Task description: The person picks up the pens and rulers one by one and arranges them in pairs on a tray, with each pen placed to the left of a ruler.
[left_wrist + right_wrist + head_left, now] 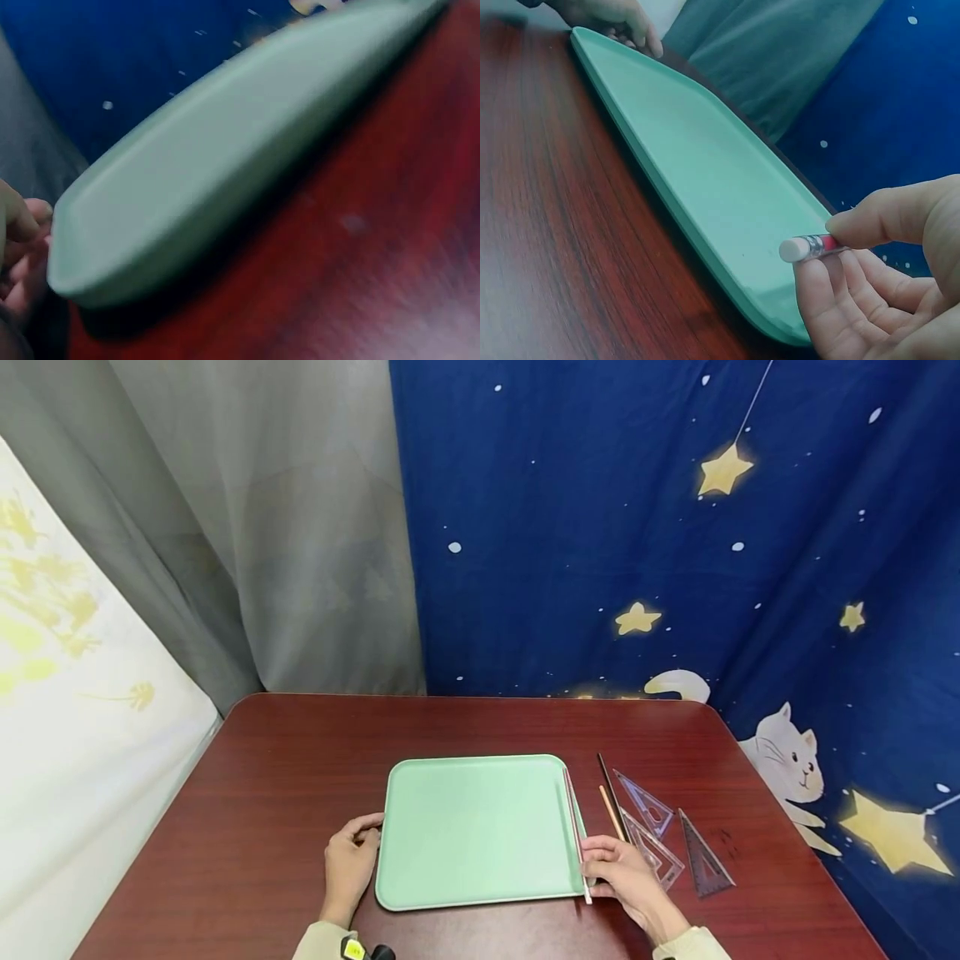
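A light green tray (480, 831) lies on the table. In my right hand (618, 872) I pinch a slim pencil (573, 814) between thumb and fingers, near its eraser end. The right wrist view shows the white eraser (793, 250) and a red stretch of the shaft beside it. From the head, the pencil runs along the tray's right rim, its far end pointing away from me. My left hand (352, 864) is at the tray's left rim, its fingers loosely bent with the tips right by the edge.
Right of the tray lie a black stick (611, 793) and a tan stick (610, 808), both partly behind my right hand. Beside them are a bluish set square (637, 796), a clear set square (672, 867) and a dark set square (712, 878). Curtains hang behind the reddish-brown table (300, 752).
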Tool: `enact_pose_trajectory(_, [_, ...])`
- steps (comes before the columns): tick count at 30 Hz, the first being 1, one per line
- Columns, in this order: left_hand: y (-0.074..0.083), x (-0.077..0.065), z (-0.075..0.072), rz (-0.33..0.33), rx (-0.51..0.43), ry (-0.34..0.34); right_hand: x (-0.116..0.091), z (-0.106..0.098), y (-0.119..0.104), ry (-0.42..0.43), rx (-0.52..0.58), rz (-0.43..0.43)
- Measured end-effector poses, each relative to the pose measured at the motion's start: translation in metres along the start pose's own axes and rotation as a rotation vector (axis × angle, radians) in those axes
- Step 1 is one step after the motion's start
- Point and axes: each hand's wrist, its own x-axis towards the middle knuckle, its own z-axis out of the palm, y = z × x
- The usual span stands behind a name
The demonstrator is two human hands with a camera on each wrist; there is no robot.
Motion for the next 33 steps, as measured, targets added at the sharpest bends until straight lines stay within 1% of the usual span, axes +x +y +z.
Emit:
enact_pose_trajectory(2, [-0.002,-0.002,0.001,0.037,0.046,0.031,-0.001,0.003,-0.001,0.005,0.003,0.003])
enact_pose_trajectory(5, [-0.004,-0.004,0.003,0.061,0.06,0.052,0.001,0.005,-0.001,0.014,0.01,-0.001])
enact_pose_trajectory(10, [-0.004,-0.004,0.005,0.068,0.075,0.06,0.002,0.007,-0.001,0.024,0.009,-0.006])
enact_pose_trajectory(14, [-0.003,-0.003,0.005,0.077,0.103,0.057,0.003,0.01,-0.002,0.009,0.017,-0.003])
enact_pose_trajectory(20, [-0.003,-0.002,0.006,0.085,0.153,0.093,0.007,0.02,-0.006,-0.025,0.038,-0.027])
enact_pose_trajectory(24, [-0.003,-0.002,0.005,0.09,0.151,0.091,0.011,0.028,-0.008,-0.022,0.044,-0.01])
enact_pose_trajectory(28, [-0.004,-0.003,0.005,0.094,0.13,0.067,0.012,0.035,-0.01,-0.022,0.059,0.003])
enact_pose_trajectory(33, [-0.005,-0.004,0.003,0.098,0.116,0.061,0.012,0.041,-0.01,-0.031,0.089,0.002])
